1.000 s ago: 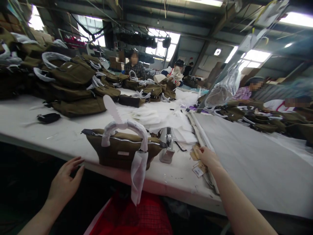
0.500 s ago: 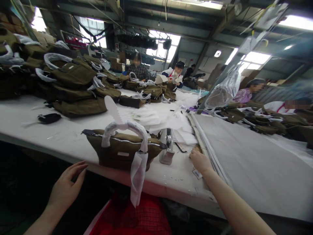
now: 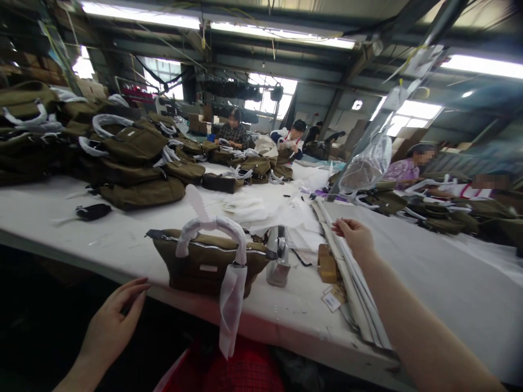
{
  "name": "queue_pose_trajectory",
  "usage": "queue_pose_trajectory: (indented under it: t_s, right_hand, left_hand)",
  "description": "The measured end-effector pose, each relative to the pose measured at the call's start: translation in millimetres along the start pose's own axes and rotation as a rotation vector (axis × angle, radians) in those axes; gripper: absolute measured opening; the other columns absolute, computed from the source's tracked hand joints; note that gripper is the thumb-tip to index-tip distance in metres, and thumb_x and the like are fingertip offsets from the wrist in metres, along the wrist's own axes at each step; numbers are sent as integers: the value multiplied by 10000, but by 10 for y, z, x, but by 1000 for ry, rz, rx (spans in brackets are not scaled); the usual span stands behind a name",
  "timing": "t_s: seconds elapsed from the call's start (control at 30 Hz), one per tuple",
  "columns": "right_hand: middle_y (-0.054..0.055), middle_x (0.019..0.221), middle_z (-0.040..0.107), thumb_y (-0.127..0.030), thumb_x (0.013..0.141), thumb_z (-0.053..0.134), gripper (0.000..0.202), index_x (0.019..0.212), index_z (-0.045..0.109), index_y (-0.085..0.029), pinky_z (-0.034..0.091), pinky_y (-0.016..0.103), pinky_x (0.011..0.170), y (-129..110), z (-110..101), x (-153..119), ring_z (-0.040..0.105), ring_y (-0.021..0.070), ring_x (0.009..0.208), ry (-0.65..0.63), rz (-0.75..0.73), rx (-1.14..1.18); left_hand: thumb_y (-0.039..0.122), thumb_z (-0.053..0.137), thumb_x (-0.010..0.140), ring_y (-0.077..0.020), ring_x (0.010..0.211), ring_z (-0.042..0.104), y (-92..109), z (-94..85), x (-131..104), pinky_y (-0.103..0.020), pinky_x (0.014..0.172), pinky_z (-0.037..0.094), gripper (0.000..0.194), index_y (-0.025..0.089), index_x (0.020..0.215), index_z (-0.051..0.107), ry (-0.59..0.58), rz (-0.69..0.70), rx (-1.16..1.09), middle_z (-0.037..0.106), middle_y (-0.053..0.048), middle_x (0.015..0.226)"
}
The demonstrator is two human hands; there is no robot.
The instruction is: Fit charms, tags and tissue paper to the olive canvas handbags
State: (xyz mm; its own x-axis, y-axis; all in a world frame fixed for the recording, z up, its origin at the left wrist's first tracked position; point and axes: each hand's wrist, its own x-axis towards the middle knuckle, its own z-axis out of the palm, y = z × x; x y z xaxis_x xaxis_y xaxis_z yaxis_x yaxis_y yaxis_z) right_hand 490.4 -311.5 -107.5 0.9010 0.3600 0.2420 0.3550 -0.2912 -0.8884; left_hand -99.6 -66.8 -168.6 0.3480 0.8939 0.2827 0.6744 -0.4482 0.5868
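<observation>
An olive handbag (image 3: 192,272) with a silver zipper stands at the table's near edge. Its handle (image 3: 235,231) is wrapped in white material, and a loose white strip (image 3: 231,305) hangs down the front. My left hand (image 3: 112,316) is open and empty, just off the table edge to the left of the bag. My right hand (image 3: 356,237) is raised over the folded pale sheets on the right, fingertips pinched together; anything between them is too small to make out. Below it lie a small brown box (image 3: 327,264) and paper tags (image 3: 332,299).
A grey metal device (image 3: 279,267) stands right of the bag. Thin white sheets (image 3: 286,215) lie behind it. Olive bags (image 3: 131,158) are piled at the back left beside a black pouch (image 3: 93,211). A slanted post (image 3: 368,130) rises at right. Several people work beyond.
My right hand has lifted from the brown box and moved up and right, uncovering the box and tags. My left hand stays near the bag. The view has tilted slightly upward.
</observation>
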Motion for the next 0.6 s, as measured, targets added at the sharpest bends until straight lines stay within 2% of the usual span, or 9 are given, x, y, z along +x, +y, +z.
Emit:
queue_pose_trajectory:
  t_s: [0.1, 0.23, 0.33, 0.4, 0.47, 0.53, 0.6]
  right_hand:
    - [87, 772, 732, -605, 723, 687, 461, 830, 654, -158, 585, 270, 578, -271, -44, 3, 702, 174, 660, 37, -67, 61]
    - [64, 741, 721, -567, 698, 721, 425, 817, 664, -163, 577, 265, 589, -616, -91, -8, 691, 168, 656, 57, -136, 79]
    - [58, 758, 719, -547, 730, 702, 393, 820, 666, -166, 568, 256, 591, -925, -109, -99, 685, 160, 661, 80, -178, 87]
    - [49, 742, 716, -532, 740, 707, 370, 814, 673, -171, 560, 240, 583, -1175, -122, -277, 677, 150, 646, 51, -209, 90]
    - [41, 723, 716, -520, 749, 718, 348, 811, 683, -179, 554, 223, 577, -1454, -133, -591, 669, 139, 626, -25, -245, 88]
    - [43, 727, 724, -508, 780, 711, 325, 819, 688, -186, 549, 212, 562, -1746, -121, -1035, 659, 131, 602, -155, -279, 78]
    - [45, 724, 727, -481, 825, 684, 292, 824, 693, -189, 548, 203, 566, -2029, -63, -1559, 667, 132, 611, -352, -288, 84]
  left_hand:
    - [491, 554, 818, -231, 973, 682, -16, -53, -20, -239, 574, 559, 339, 243, 979, 719, -74, 1, -80, 673, -30, 1242]
    - [483, 553, 846, -239, 1060, 653, 8, -136, -15, -228, 620, 552, 336, 226, 996, 709, -46, 26, -85, 654, -49, 1257]
    - [471, 546, 865, -237, 1084, 641, 163, -243, -23, -255, 726, 560, 318, 229, 1004, 699, -9, 53, -93, 656, -47, 1238]
    - [439, 542, 883, -228, 1075, 641, 368, -366, -76, -291, 845, 547, 286, 228, 1009, 688, 49, 101, -121, 668, -48, 1203]
    - [369, 543, 906, -214, 1086, 632, 655, -524, -179, -319, 960, 506, 230, 229, 1039, 668, 108, 184, -187, 666, -48, 1191]
    - [267, 546, 916, -198, 1126, 613, 1001, -681, -311, -319, 1010, 481, 201, 237, 1093, 638, 123, 297, -301, 645, -49, 1216]
    - [206, 541, 916, -201, 1166, 596, 1361, -788, -422, -320, 1000, 497, 276, 243, 1186, 586, 65, 413, -425, 620, -67, 1260]
